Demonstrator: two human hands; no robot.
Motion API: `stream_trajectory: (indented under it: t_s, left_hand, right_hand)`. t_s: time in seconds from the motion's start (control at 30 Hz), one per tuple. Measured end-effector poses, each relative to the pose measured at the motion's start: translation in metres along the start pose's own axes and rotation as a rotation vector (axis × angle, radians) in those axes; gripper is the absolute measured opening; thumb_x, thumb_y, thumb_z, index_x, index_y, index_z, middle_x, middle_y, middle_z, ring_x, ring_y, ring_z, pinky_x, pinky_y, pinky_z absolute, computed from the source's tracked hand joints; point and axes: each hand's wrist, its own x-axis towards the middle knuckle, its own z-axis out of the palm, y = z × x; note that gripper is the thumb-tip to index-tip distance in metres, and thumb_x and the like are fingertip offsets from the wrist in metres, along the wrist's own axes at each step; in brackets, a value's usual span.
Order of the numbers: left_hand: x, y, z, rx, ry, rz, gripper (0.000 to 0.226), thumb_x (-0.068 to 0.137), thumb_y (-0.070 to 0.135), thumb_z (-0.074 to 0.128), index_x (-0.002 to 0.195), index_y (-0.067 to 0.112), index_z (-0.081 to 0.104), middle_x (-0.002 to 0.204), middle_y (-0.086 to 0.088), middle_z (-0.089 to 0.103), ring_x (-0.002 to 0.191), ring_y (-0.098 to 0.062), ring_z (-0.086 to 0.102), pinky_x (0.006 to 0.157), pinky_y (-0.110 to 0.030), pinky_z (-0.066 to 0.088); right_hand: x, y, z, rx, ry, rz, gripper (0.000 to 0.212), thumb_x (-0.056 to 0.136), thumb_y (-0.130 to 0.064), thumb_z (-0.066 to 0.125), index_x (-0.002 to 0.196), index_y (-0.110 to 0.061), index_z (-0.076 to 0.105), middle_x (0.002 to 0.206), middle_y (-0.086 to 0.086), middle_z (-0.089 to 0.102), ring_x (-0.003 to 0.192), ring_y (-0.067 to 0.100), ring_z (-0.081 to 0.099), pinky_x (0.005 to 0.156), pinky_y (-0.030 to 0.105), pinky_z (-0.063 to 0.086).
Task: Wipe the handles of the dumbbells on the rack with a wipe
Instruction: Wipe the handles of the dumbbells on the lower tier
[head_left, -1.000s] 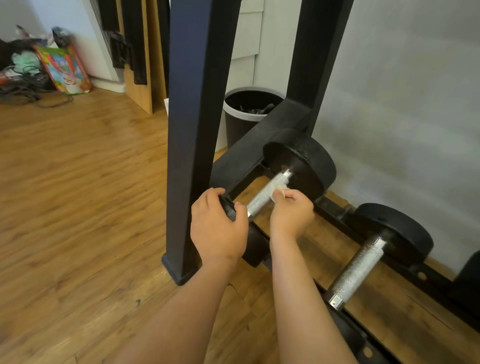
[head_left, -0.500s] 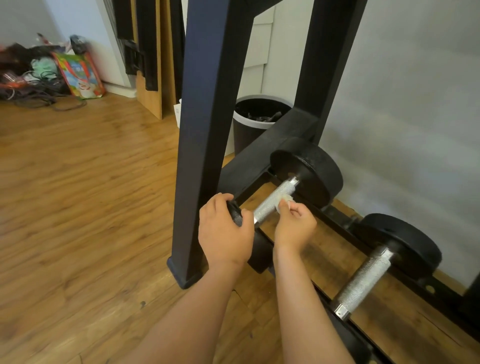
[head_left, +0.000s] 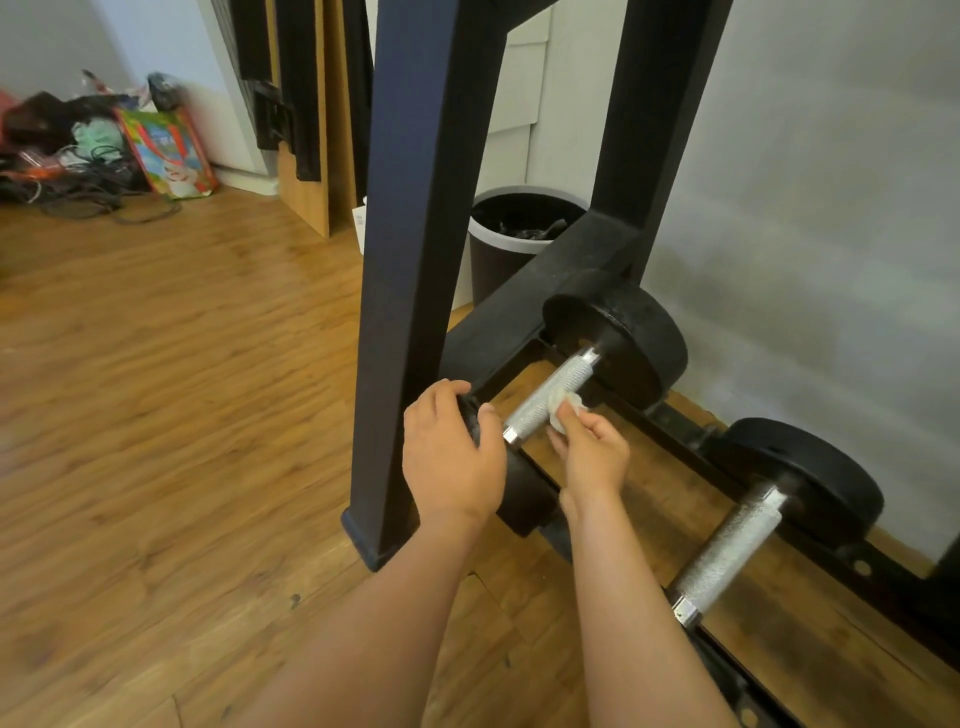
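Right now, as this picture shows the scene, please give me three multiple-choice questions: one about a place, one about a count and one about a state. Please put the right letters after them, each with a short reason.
1. Where is the white wipe?
A. in a bin
B. against the handle nearest the rack post
C. on the floor

2. How many knurled silver handles show?
A. one
B. two
C. four

3. What does the left hand do?
A. hangs idle
B. holds a bottle
C. grips the near black head at that handle's end

1 B: the right hand holds it to the handle's side.
2 B: the second handle lies farther right.
3 C: its fingers curl over the head.
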Motion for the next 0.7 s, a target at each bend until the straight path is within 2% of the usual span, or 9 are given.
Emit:
stream_trajectory:
  t_s: [0.07,0.17,0.23,0.33,0.43,0.5,0.6,0.7]
  left_hand:
    - [0.001,-0.003,0.0,-0.003,0.007,-0.005,0.035,0.097,0.032,0.052,0.131,0.025,0.052,0.136,0.006,0.051,0.132,-0.01,0.039,0.109,-0.037,0.039]
    - [0.001,-0.004,0.001,-0.02,0.014,-0.011,0.032,0.099,0.031,0.05,0.13,0.024,0.053,0.135,0.005,0.052,0.131,-0.011,0.04,0.109,-0.037,0.039]
    - [0.0,-0.002,0.001,-0.023,0.006,-0.014,0.032,0.1,0.031,0.048,0.131,0.023,0.053,0.136,0.004,0.052,0.132,-0.012,0.04,0.109,-0.037,0.039]
    - [-0.001,-0.006,-0.003,0.042,-0.073,0.033,0.043,0.097,0.04,0.051,0.137,0.025,0.047,0.143,0.005,0.047,0.136,-0.012,0.037,0.11,-0.04,0.04]
    - [0.0,-0.012,-0.009,0.092,-0.113,0.096,0.052,0.094,0.048,0.053,0.14,0.026,0.044,0.145,0.007,0.044,0.137,-0.012,0.037,0.108,-0.041,0.043]
    - [0.001,-0.013,-0.009,0.1,-0.093,0.105,0.051,0.093,0.048,0.051,0.139,0.026,0.045,0.144,0.006,0.046,0.135,-0.013,0.039,0.105,-0.042,0.044]
    - [0.001,-0.012,-0.007,0.107,-0.069,0.104,0.051,0.092,0.05,0.046,0.136,0.025,0.047,0.141,0.005,0.048,0.133,-0.014,0.041,0.103,-0.043,0.046]
    - [-0.001,-0.012,-0.006,0.1,-0.067,0.109,0.049,0.093,0.048,0.047,0.136,0.025,0.047,0.141,0.005,0.049,0.133,-0.014,0.042,0.103,-0.042,0.046]
  right_hand:
    - [0.0,0.001,-0.003,-0.027,-0.074,0.065,0.006,0.091,-0.01,0.064,0.094,-0.015,0.067,0.106,0.004,0.07,0.099,0.016,0.069,0.08,0.024,0.058]
    - [0.0,-0.005,-0.01,-0.162,-0.186,0.117,0.01,0.089,-0.008,0.067,0.097,-0.002,0.068,0.105,0.008,0.07,0.095,0.018,0.069,0.067,0.019,0.057]
    - [0.002,-0.01,-0.015,-0.306,-0.261,0.112,0.016,0.087,-0.007,0.069,0.098,0.004,0.067,0.103,0.011,0.071,0.093,0.02,0.069,0.064,0.019,0.056]
    - [-0.002,-0.006,-0.017,-0.441,-0.245,0.026,0.01,0.086,-0.013,0.07,0.092,-0.005,0.07,0.094,0.006,0.073,0.095,0.021,0.068,0.079,0.031,0.057]
    - [-0.01,0.005,-0.014,-0.264,-0.192,0.1,0.009,0.087,-0.015,0.07,0.093,-0.009,0.069,0.096,0.006,0.073,0.097,0.023,0.068,0.087,0.041,0.057]
    - [-0.011,0.004,-0.012,-0.282,-0.221,0.127,0.011,0.087,-0.015,0.07,0.093,-0.006,0.068,0.096,0.008,0.072,0.096,0.024,0.068,0.082,0.036,0.057]
    - [-0.01,-0.006,-0.012,-0.505,-0.281,0.087,0.014,0.086,-0.018,0.072,0.092,-0.005,0.069,0.092,0.006,0.071,0.092,0.02,0.065,0.072,0.027,0.052]
    - [-0.011,-0.007,-0.013,-0.511,-0.26,0.023,0.011,0.085,-0.015,0.072,0.09,-0.006,0.069,0.088,0.003,0.071,0.088,0.016,0.065,0.072,0.027,0.053]
